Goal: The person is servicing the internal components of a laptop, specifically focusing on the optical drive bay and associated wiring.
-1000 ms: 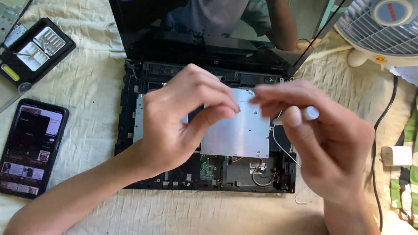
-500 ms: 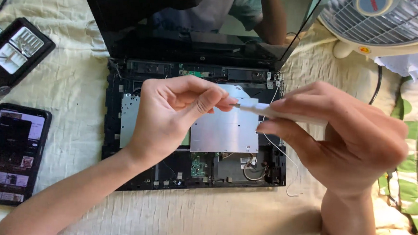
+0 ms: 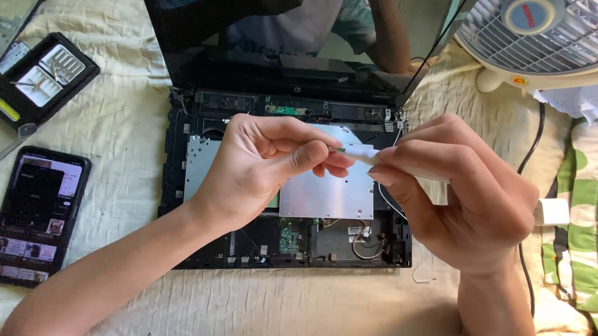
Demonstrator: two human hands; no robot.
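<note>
At the centre of the frame, the left hand and the right hand meet above a dismantled black laptop base with a bare silver metal shield plate, which lies on a cream quilted cloth. Between them they pinch a thin white flat strip, perhaps a ribbon cable or a slip of tape; the left thumb and forefinger close on its left end, the right fingertips clench the right end, and it hangs in the air just over the plate's upper edge. It looks very light, limp and easily creased or torn, so it is probably best held flat by its ends, as here, not by its middle. Most of the strip is covered by fingers, so its length and whether it is attached to the laptop cannot be told. The dark glossy laptop screen is cut off at the top, as is the white electric fan at upper right. A black smartphone lies at lower left, and a black open tool case at upper left
</note>
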